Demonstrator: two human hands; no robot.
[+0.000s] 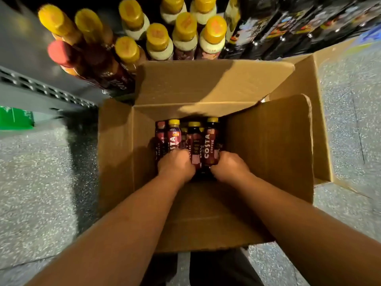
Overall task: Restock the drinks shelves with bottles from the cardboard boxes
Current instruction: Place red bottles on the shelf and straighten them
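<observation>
Both your hands were down in the cardboard box (268,145), on the bottles.
Your left hand (175,165) curled round the Costa bottles (194,141) at the box's far end; your right hand (231,165) gripped the right-most one. Yellow-capped shelf bottles (158,40) stood beyond.

Floor (37,182): grey, speckled.
On it: open cardboard box (268,153), flaps up, just beside the grey metal shelf unit (31,83).
</observation>
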